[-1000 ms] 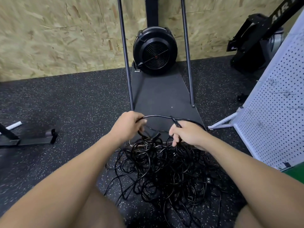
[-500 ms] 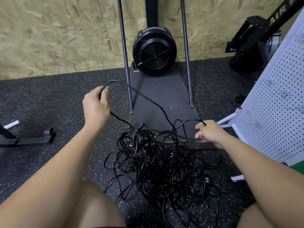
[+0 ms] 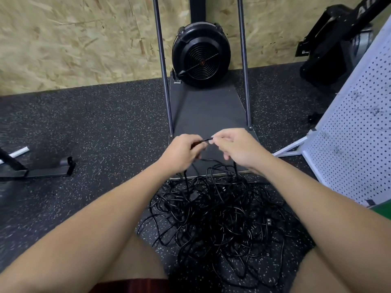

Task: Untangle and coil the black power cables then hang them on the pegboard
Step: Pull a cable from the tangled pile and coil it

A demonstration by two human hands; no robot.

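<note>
A tangled heap of black power cables lies on the speckled rubber floor between my knees. Above its far edge, my left hand and my right hand meet, almost touching. Both pinch the same short stretch of black cable, which spans the small gap between them. From my left hand a strand drops straight down into the heap. The white pegboard leans at the right, with no cable on it that I can see.
A black fan unit stands on a dark platform between two upright steel rods, just beyond my hands. Black gym equipment sits at the back right. A black metal foot lies at the left. OSB wall behind.
My hands were spread wide apart, stretching a cable, with the left one raised at the left. Now both have come together at the centre, holding a short piece of cable.
</note>
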